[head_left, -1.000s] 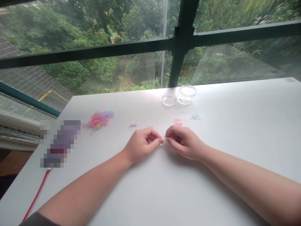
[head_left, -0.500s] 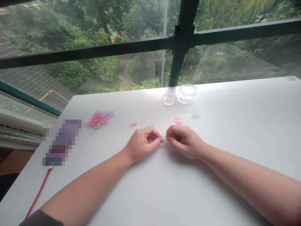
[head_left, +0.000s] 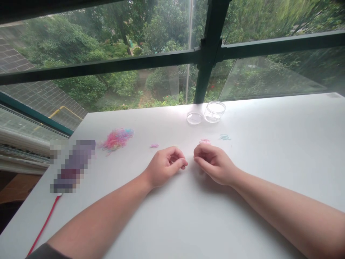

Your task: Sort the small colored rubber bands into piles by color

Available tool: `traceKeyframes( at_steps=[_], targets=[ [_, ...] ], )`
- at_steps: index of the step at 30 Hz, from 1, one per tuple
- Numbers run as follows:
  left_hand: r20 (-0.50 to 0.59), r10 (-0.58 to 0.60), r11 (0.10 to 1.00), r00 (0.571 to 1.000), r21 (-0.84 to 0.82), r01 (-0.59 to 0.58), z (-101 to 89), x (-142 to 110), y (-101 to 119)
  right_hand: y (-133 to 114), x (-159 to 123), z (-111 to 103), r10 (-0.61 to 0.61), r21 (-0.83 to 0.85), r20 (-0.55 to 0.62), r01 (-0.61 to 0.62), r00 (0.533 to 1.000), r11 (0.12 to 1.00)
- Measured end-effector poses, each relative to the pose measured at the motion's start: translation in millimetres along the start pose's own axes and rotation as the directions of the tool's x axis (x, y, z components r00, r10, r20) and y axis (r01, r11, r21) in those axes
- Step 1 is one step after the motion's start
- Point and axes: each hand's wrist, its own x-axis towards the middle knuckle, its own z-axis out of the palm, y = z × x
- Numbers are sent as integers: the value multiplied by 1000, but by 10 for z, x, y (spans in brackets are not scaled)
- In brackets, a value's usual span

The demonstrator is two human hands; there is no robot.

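My left hand (head_left: 166,166) is closed in a pinch, thumb against fingertips, just above the white table. Facing it across a narrow gap, my right hand (head_left: 214,163) is pinched too. Whatever either holds, if anything, is too small to make out. Beyond the right hand lie pink elastic bands (head_left: 205,141), partly covered by it, and a few teal elastic bands (head_left: 224,137). A small purple cluster of bands (head_left: 154,146) sits left of my left hand. Farther left is a big mixed heap of coloured elastic bands (head_left: 118,139).
A clear round jar (head_left: 215,112) stands open near the table's far edge, its clear lid (head_left: 194,118) beside it. At the left lies a blurred-out oblong object (head_left: 74,167) with a red cable (head_left: 44,226). A window with a dark frame (head_left: 203,68) rises behind the white table (head_left: 172,226).
The gap between my hands has widened slightly. My right hand now covers more of the pink bands, and the yellowish bands behind my left hand are almost hidden. The view has shifted a little.
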Motion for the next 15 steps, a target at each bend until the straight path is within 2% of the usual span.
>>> traceKeyframes(
  at_steps=[3, 10, 15],
  targets=[
    [3, -6, 1000, 1000, -25, 6, -5, 2, -7, 1, 2, -5, -15, -8, -22, 15, 1000, 1000],
    [23, -18, 1000, 1000, 17, 18, 0, -19, -19, 14, -16, 11, 11, 83, 61, -16, 998, 996],
    [16, -32, 995, 999, -91, 33, -28, -4, -43, 11, 7, 12, -5, 1, -52, 5, 999, 1000]
  ],
)
